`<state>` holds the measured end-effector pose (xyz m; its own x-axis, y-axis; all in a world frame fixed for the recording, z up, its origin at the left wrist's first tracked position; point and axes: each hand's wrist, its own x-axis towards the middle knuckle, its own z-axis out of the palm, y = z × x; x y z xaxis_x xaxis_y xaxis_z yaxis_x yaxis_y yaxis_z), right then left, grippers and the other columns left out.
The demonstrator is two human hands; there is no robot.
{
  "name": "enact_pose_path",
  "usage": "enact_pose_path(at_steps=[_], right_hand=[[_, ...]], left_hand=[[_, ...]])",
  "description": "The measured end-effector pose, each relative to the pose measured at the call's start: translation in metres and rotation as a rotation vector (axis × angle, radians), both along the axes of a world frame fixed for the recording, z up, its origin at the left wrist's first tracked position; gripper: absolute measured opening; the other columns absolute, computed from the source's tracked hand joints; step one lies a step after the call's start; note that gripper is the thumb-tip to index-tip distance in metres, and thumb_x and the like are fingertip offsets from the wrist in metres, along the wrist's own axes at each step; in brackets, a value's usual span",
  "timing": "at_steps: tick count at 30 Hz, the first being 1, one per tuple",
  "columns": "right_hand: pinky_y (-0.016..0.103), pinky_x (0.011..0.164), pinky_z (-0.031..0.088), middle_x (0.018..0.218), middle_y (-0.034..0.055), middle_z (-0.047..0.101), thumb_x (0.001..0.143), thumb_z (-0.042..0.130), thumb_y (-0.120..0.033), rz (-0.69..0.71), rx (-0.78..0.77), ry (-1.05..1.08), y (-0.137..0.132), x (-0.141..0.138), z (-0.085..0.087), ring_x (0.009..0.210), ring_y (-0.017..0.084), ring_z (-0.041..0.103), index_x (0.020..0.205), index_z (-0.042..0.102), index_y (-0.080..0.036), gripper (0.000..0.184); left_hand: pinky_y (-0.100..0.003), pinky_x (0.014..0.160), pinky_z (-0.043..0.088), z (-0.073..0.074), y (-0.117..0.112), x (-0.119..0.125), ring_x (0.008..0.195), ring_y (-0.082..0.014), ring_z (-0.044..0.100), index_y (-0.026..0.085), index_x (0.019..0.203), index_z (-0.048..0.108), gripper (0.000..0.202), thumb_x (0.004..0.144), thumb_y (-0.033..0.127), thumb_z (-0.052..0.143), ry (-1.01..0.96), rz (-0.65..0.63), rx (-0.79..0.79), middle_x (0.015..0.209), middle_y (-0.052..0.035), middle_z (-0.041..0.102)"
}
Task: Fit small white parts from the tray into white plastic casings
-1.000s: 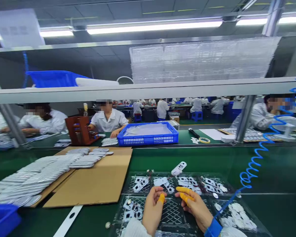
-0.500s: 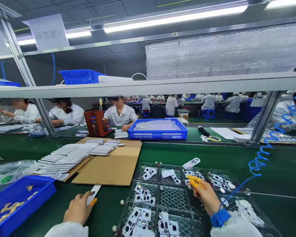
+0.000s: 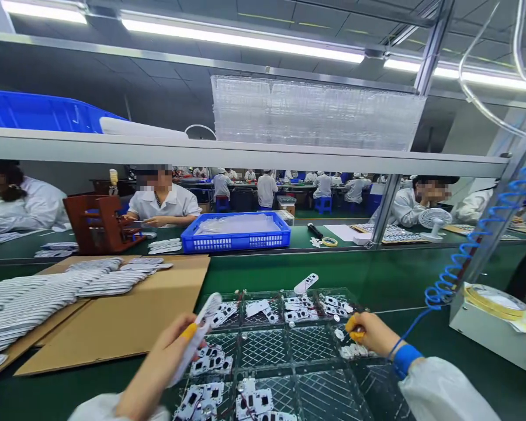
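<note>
My left hand (image 3: 175, 351) is closed around a long white strip with rounded ends (image 3: 208, 311), held tilted above the left side of a clear compartment tray (image 3: 269, 348). My right hand (image 3: 370, 332), wearing yellow finger cots and a blue wristband, is pinched low over the tray's right side. Whatever is between those fingertips is too small to make out. Small white pieces (image 3: 355, 351) lie just under them. White circuit boards (image 3: 213, 359) with dark parts and thin wires fill several compartments. One white strip-shaped piece (image 3: 307, 283) rests at the tray's back edge.
Stacked white strips (image 3: 39, 292) lie on cardboard (image 3: 158, 316) at the left. Behind stands a blue crate (image 3: 236, 241) beside a red-brown fixture (image 3: 99, 225). A coiled blue cord (image 3: 460, 251) runs to my wristband. A grey box (image 3: 482, 321) stands at right. Co-workers sit opposite.
The view has swung right. My left hand has lifted the white strip from beside the cardboard to above the tray. My right hand has shifted from the back boards to the small white pieces.
</note>
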<state>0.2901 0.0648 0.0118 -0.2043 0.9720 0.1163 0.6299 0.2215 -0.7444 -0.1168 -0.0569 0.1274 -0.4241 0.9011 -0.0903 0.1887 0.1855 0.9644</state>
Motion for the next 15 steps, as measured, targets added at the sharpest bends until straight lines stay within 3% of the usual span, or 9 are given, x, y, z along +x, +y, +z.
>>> enact_pose_path(at_steps=[3, 7, 12, 15], right_hand=[[0.026, 0.055, 0.036, 0.07, 0.0024, 0.06, 0.051, 0.054, -0.007, -0.042, 0.103, -0.007, 0.001, -0.015, -0.029, 0.057, 0.014, 0.048, 0.077, 0.065, -0.017, 0.03], [0.026, 0.054, 0.032, 0.063, 0.0007, 0.056, 0.048, 0.051, -0.003, -0.07, 0.147, 0.0, 0.009, -0.024, -0.048, 0.055, 0.014, 0.046, 0.07, 0.064, -0.017, 0.029], [0.027, 0.053, 0.033, 0.056, -0.0003, 0.054, 0.048, 0.052, -0.006, -0.135, 0.13, 0.072, 0.015, -0.021, -0.054, 0.051, 0.013, 0.046, 0.059, 0.06, -0.017, 0.018], [0.03, 0.051, 0.038, 0.054, 0.0006, 0.053, 0.056, 0.05, -0.013, -0.173, 0.078, 0.188, 0.01, -0.026, -0.048, 0.05, 0.016, 0.052, 0.067, 0.059, -0.016, 0.015]], left_hand=[[-0.021, 0.044, 0.04, -0.028, 0.029, 0.056, 0.054, -0.0124, 0.057, 0.02, 0.08, 0.046, 0.019, 0.068, 0.035, 0.049, -0.324, -0.271, 0.009, 0.075, -0.0038, 0.067], [-0.021, 0.045, 0.038, -0.071, 0.045, 0.113, 0.05, -0.0101, 0.055, 0.019, 0.08, 0.043, 0.016, 0.074, 0.034, 0.045, -0.498, -0.439, 0.008, 0.075, -0.0059, 0.066], [-0.021, 0.044, 0.037, -0.096, 0.043, 0.13, 0.049, -0.0084, 0.053, 0.019, 0.082, 0.039, 0.02, 0.073, 0.033, 0.05, -0.586, -0.512, 0.006, 0.077, -0.0028, 0.063], [-0.021, 0.043, 0.038, -0.102, 0.042, 0.127, 0.048, -0.008, 0.053, 0.02, 0.084, 0.037, 0.019, 0.073, 0.029, 0.049, -0.62, -0.522, 0.014, 0.08, -0.0011, 0.06]])
